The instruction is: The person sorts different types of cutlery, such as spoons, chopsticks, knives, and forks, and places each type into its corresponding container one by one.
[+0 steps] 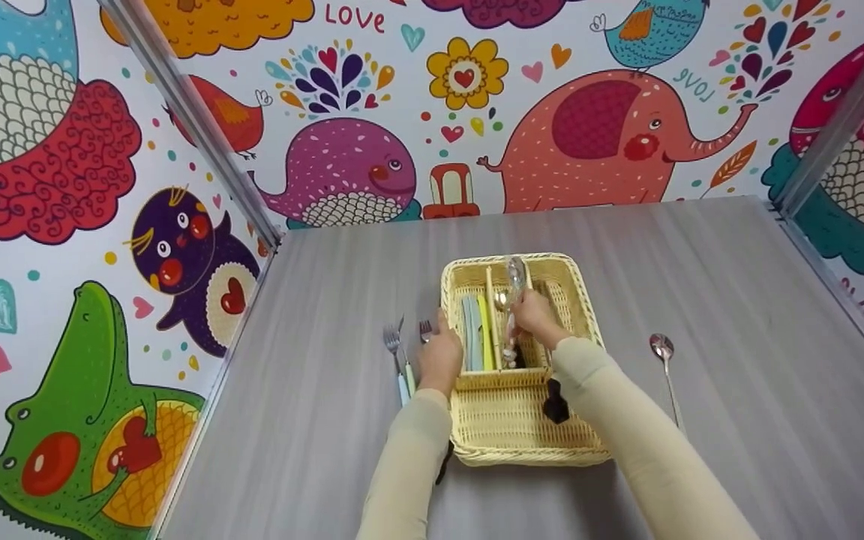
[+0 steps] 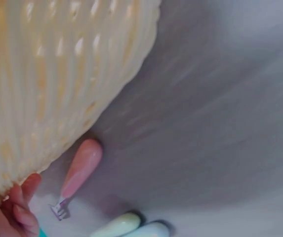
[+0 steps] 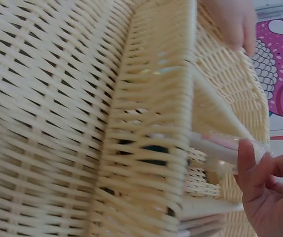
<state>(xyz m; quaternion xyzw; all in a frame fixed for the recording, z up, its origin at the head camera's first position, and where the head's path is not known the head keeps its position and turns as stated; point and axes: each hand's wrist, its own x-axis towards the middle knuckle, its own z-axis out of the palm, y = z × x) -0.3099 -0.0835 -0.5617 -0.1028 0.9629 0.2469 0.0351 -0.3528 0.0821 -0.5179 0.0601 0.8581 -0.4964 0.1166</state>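
Observation:
A light wicker cutlery basket (image 1: 522, 420) with compartments sits on the table. My left hand (image 1: 441, 358) holds its left rim, fingers bent against the wicker edge in the left wrist view. My right hand (image 1: 535, 315) is over the middle compartment. There it pinches a slim, pale item (image 3: 213, 150) with a shiny, clear-looking surface; its exact kind cannot be made out. Blue handles (image 1: 471, 334) and yellow handles (image 1: 486, 330) lie in the left compartment. A spoon's bowl (image 1: 502, 300) shows beside the right hand.
Left of the basket lie a blue-handled fork (image 1: 391, 341), a green-handled utensil (image 1: 409, 371) and a pink-handled fork (image 2: 82, 165). A long metal spoon (image 1: 663, 349) lies to the right. A printed wall (image 1: 462, 135) and metal posts (image 1: 199, 120) bound the table.

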